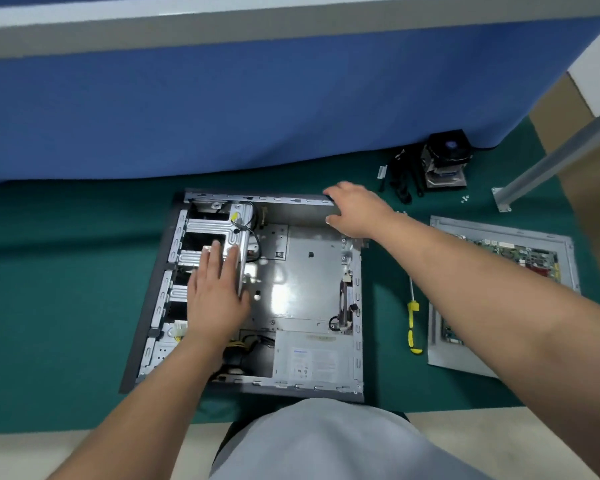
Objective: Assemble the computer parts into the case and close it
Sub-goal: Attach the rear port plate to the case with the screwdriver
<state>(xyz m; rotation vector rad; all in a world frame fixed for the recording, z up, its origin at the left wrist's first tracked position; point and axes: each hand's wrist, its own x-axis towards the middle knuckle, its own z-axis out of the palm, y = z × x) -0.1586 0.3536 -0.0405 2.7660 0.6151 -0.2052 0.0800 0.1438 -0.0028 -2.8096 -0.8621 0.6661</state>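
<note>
Computer case (302,271) lies open on its side on a green mat (66,289), in the middle of the view, with its bare metal floor facing up. A power supply (312,360) sits in its near right corner, and yellow and black cables (246,342) bunch just left of it. Along the left side of the case stand the silver drive cages (215,233).

The left hand (215,292) rests flat on the drive cages, fingers (217,258) straight and slightly spread, pressing down and gripping nothing. The right hand (357,209) reaches to the far right corner of the case; its fingers curl over the far wall's top edge while the thumb lies on the inner side of that wall, so it grips the rim.

Right of the case, on the mat, lies a screwdriver (413,318) with a yellow and black handle, its shaft pointing away. Just beyond it to the right, a grey side panel (440,341) lies flat with a green circuit board (520,254) on top of it, partly hidden by the right forearm. At the far right of the mat stands a black cooler with a fan (445,161), with a tangle of black cables (400,181) beside it and a few small screws (465,199) near it. A blue partition (222,109) rises behind the mat.
</note>
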